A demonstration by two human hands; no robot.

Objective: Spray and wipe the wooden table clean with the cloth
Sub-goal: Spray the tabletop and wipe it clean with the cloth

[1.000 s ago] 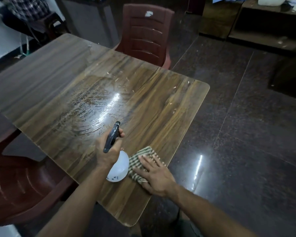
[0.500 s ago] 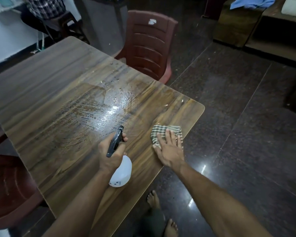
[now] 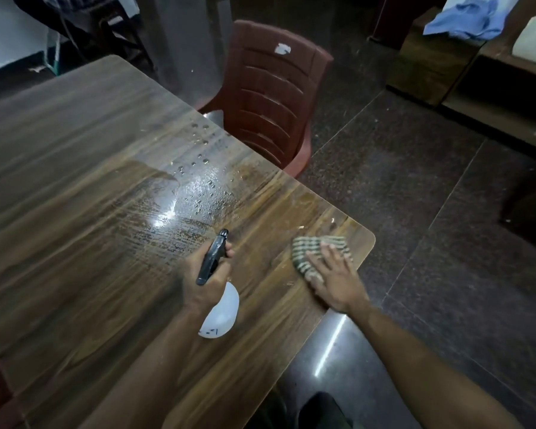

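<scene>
The wooden table [image 3: 75, 243] fills the left and middle of the view, with a wet patch and droplets [image 3: 198, 193] near its far edge. My left hand [image 3: 203, 280] grips a spray bottle [image 3: 220, 311] with a white body and black trigger head, nozzle pointing away over the wet patch. My right hand [image 3: 334, 280] lies flat with fingers spread on a green-and-white checked cloth [image 3: 307, 252], pressing it onto the table close to the right corner.
A dark red plastic chair [image 3: 270, 88] stands against the table's far edge. Dark polished floor [image 3: 430, 212] lies to the right. Low wooden furniture [image 3: 430, 72] with a blue cloth and a white bag sits at the back right. My leg shows below the table edge.
My right hand has slid the cloth away from me along the table's right edge toward the corner. More droplets now lie on the far side. My left hand keeps the bottle.
</scene>
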